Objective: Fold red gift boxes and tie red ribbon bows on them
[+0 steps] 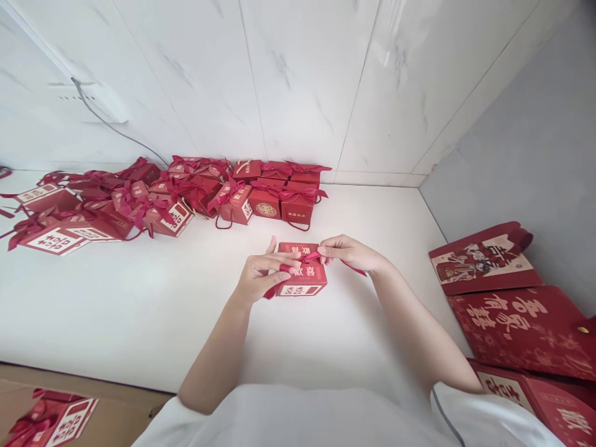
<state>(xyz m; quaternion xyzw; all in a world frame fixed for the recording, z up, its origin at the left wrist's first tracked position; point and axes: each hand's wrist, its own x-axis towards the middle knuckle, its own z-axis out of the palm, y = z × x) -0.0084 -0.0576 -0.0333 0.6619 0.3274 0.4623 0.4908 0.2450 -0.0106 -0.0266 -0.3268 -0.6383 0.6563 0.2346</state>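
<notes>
A small red gift box (302, 290) with white lettering and a pale front label stands on the white table (186, 310) in front of me. Dark red ribbon (311, 256) crosses its top. My left hand (269, 273) rests at the box's left side, fingers closed on the ribbon there, one end hanging below them. At the upper right of the box, my right hand (347, 251) pinches the ribbon between thumb and fingertips; its loose tail trails to the right under the hand.
Several red boxes with ribbon bows (265, 195) line the wall from middle to far left. Large red gift bags (521, 329) lean at the right edge. A cardboard carton (116, 403) with another ribboned box (60, 416) sits lower left. A grey cable (112, 127) hangs on the wall.
</notes>
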